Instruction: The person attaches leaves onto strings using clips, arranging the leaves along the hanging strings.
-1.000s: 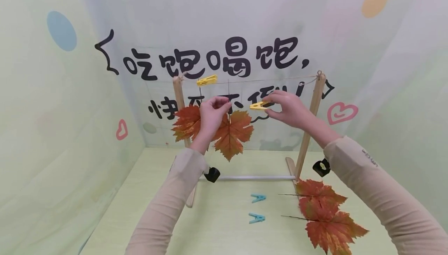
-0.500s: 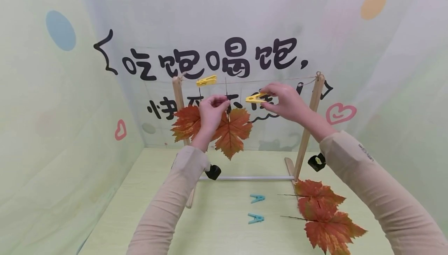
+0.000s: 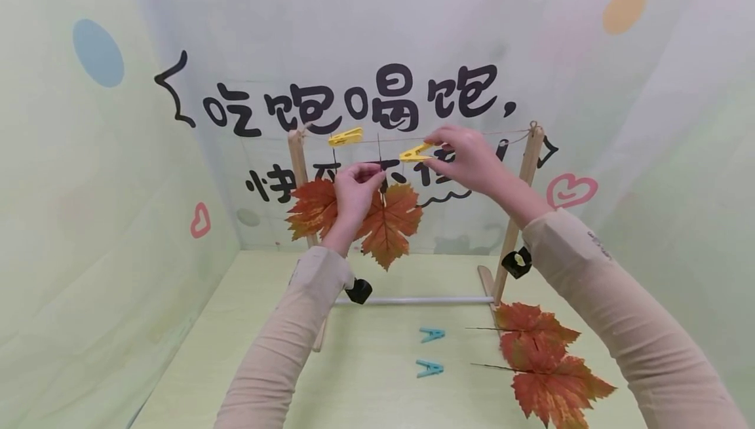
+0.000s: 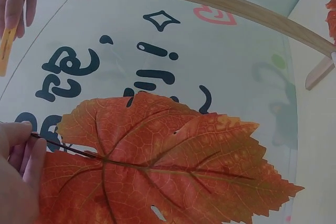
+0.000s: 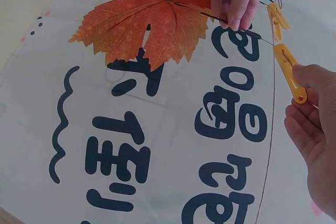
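Note:
My left hand (image 3: pixel 356 193) pinches the dark stem of a red-orange maple leaf (image 3: pixel 389 223), whose blade hangs below the fingers; the stem tip rises to the twine (image 3: pixel 436 137). In the left wrist view the leaf (image 4: pixel 173 156) fills the lower half. My right hand (image 3: pixel 466 157) pinches a yellow clothespin (image 3: pixel 415 152) by its handle ends, its nose pointing left toward the stem and twine. The right wrist view shows that clothespin (image 5: pixel 290 74) close beside the twine. Another yellow clothespin (image 3: pixel 345 137) sits on the twine at left, above a second leaf (image 3: pixel 312 206) partly hidden by my left hand.
Wooden posts (image 3: pixel 519 213) hold the twine at both ends, joined low by a white rod (image 3: pixel 419 300). Two blue clothespins (image 3: pixel 432 335) lie on the table (image 3: pixel 366 390). Overlapping maple leaves (image 3: pixel 554 383) lie at the right, stems pointing left. A printed cloth (image 3: pixel 330 23) hangs behind.
My right hand has moved left and up with the yellow clothespin, bringing it nearer the twine and stem. My left hand keeps its pinch on the stem, almost still.

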Tool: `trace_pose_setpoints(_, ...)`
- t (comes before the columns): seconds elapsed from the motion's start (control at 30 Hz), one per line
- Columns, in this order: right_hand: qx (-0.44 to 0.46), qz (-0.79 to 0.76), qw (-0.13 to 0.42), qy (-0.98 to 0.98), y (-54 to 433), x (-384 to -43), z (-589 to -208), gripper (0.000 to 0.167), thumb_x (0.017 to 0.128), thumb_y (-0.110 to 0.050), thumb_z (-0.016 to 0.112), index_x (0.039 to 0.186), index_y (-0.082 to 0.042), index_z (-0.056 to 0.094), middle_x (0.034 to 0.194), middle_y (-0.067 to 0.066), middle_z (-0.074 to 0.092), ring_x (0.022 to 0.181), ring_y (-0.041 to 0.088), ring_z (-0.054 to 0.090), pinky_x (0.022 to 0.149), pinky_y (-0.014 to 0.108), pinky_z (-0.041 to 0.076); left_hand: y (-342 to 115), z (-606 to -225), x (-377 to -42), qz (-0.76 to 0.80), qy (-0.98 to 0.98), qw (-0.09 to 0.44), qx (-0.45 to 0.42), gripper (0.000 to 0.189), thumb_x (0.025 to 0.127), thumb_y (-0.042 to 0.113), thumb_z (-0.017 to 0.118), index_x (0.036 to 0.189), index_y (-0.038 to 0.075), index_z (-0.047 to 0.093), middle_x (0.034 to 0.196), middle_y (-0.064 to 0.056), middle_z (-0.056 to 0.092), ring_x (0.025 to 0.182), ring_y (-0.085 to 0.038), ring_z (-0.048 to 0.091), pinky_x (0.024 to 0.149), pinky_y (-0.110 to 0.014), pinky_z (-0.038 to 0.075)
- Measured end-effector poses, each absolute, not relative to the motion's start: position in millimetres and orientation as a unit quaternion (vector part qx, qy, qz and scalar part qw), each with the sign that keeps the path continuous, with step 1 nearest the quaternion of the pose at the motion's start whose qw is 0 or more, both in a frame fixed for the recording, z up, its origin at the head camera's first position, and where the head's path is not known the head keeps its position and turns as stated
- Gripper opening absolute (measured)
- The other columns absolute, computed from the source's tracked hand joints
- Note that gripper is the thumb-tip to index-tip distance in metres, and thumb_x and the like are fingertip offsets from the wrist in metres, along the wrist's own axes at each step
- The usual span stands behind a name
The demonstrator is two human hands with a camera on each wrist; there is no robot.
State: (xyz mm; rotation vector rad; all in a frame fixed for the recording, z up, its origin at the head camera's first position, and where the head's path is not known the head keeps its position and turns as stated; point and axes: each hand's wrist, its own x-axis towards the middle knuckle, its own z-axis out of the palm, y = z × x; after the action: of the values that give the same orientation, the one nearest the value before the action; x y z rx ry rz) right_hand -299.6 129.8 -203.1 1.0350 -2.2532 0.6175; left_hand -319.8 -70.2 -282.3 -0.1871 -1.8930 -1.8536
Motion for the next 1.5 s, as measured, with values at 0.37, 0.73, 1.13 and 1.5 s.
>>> trace_pose_setpoints(0.37, 0.368, 0.236, 0.300, -0.848, 114, -305, -199, 0.028, 0.080, -0.013, 0.070, 0.103, 0.002, 0.064, 0.096, 0.012, 0.063, 0.085, 0.022, 0.056, 0.076, 0.032, 0.048, -71, -287, -323, -0.678, -0.691, 0.244, -0.064, 0.018, 0.078, 0.005, 0.070, 0.093, -0.004, 0.068, 0.089, -0.017, 0.066, 0.068, -0.009, 0.057, 0.062, -0.017, 0.051)
trace_pose_setpoints(0.73, 0.385, 0.242, 0.319, -0.832, 107, -312, -196, 0.025, 0.079, -0.009, 0.069, 0.100, 0.003, 0.066, 0.096, 0.013, 0.065, 0.087, 0.024, 0.061, 0.077, 0.031, 0.049, -71, -286, -322, -0.674, -0.692, 0.248, -0.068, 0.018, 0.078, 0.006, 0.070, 0.093, -0.004, 0.068, 0.088, -0.017, 0.066, 0.068, -0.009, 0.058, 0.063, -0.018, 0.051)
trace_pose_setpoints(1.13, 0.368, 0.235, 0.359, -0.825, 102, -319, -191, 0.018, 0.080, -0.005, 0.067, 0.094, 0.006, 0.067, 0.089, 0.015, 0.065, 0.079, 0.025, 0.059, 0.071, 0.032, 0.048, -67, -285, -323, -0.664, -0.699, 0.254, -0.073, 0.016, 0.079, 0.008, 0.070, 0.092, -0.002, 0.068, 0.086, -0.014, 0.066, 0.067, -0.009, 0.057, 0.061, -0.018, 0.050)
trace_pose_setpoints(1.5, 0.330, 0.232, 0.326, -0.855, 93, -322, -186, 0.018, 0.081, -0.007, 0.066, 0.097, 0.003, 0.067, 0.091, 0.014, 0.065, 0.079, 0.024, 0.059, 0.069, 0.030, 0.049, -66, -286, -324, -0.662, -0.699, 0.262, -0.070, 0.016, 0.079, 0.007, 0.070, 0.091, -0.002, 0.068, 0.087, -0.015, 0.066, 0.067, -0.009, 0.056, 0.061, -0.017, 0.049)
